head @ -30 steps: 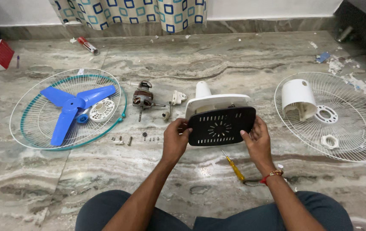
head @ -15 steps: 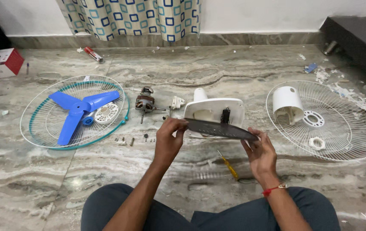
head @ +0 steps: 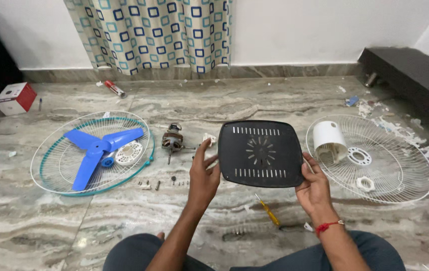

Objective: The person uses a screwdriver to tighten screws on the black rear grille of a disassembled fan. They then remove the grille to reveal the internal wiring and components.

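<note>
I hold a black slotted plastic base plate up in front of me, its flat face turned toward me. My left hand grips its left edge, fingers spread along the rim. My right hand holds its lower right corner. The plate hides the white fan base behind it. A yellow-handled screwdriver lies on the floor just below the plate, between my hands.
A front fan guard with teal rim holding a blue blade lies left. A motor and several screws sit centre. A rear guard with a white motor cover lies right. A dark ledge runs along the right.
The black plate came off the white base, went edge-on, and now faces me, raised higher. My view tilted up, showing more wall and curtain.
</note>
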